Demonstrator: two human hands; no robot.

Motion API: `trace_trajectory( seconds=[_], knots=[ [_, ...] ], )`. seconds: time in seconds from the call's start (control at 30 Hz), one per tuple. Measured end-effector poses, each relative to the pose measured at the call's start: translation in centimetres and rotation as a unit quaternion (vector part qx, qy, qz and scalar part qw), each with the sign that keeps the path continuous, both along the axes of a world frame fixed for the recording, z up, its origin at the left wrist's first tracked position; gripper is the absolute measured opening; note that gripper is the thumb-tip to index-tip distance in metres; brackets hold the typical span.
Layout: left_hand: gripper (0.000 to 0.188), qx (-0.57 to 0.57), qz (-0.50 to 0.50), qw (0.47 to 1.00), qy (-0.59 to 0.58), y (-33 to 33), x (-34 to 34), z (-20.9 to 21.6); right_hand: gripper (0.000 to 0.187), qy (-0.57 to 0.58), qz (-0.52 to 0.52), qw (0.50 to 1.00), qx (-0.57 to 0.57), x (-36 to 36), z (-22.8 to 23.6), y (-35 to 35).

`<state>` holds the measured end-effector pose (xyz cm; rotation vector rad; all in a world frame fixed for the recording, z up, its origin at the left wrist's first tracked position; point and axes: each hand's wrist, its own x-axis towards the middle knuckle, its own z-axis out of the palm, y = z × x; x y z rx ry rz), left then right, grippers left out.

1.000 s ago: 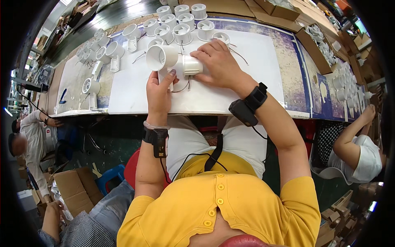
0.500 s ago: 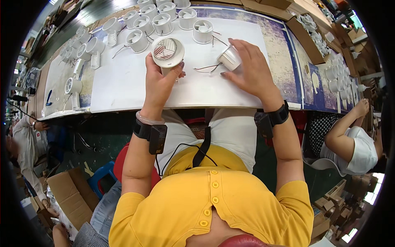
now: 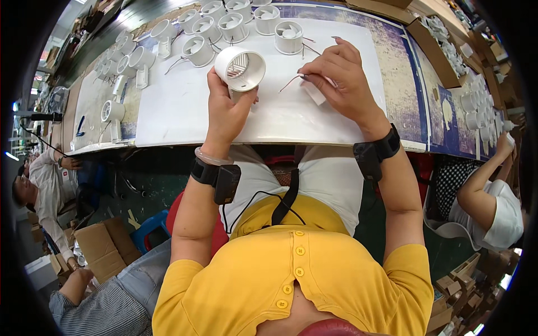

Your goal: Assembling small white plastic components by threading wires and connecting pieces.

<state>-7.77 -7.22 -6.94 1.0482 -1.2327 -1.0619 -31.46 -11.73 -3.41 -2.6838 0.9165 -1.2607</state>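
Observation:
My left hand grips a white round plastic housing from below. Its open mouth is tilted toward me, showing a slotted grille inside. To the right, my right hand pinches thin red and dark wires between thumb and fingertips. Those wires appear to belong to a white fan part, mostly hidden behind my fingers. The two hands are apart above a white sheet on the table.
Several white fan housings with wires stand along the table's far side. More white tube-shaped parts are at the left. An open carton of white pieces sits at the far right. Co-workers sit on both sides.
The housing in my left hand has tipped, so its hollow mouth now shows instead of the grille face. My right hand's spread fingers have closed on the wires.

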Motion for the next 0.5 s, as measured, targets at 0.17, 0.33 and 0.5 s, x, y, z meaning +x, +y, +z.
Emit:
trace_trajectory(
  seconds=[0.17, 0.33, 0.5],
  knots=[
    [0.06, -0.018, 0.005, 0.999, -0.035, 0.0, -0.5, -0.1, 0.012, -0.044, 0.005, 0.999, -0.024, 1.5, 0.7, 0.5],
    [0.062, -0.019, -0.011, 0.999, -0.04, -0.2, -0.9, -0.1, 0.012, -0.048, -0.028, 0.997, -0.05, 2.6, 0.7, 0.5],
    [0.064, -0.041, 0.005, 0.996, -0.075, -0.3, -0.9, -0.4, 0.012, -0.05, -0.03, 0.996, -0.071, 3.3, 0.3, 0.5]
  ],
)
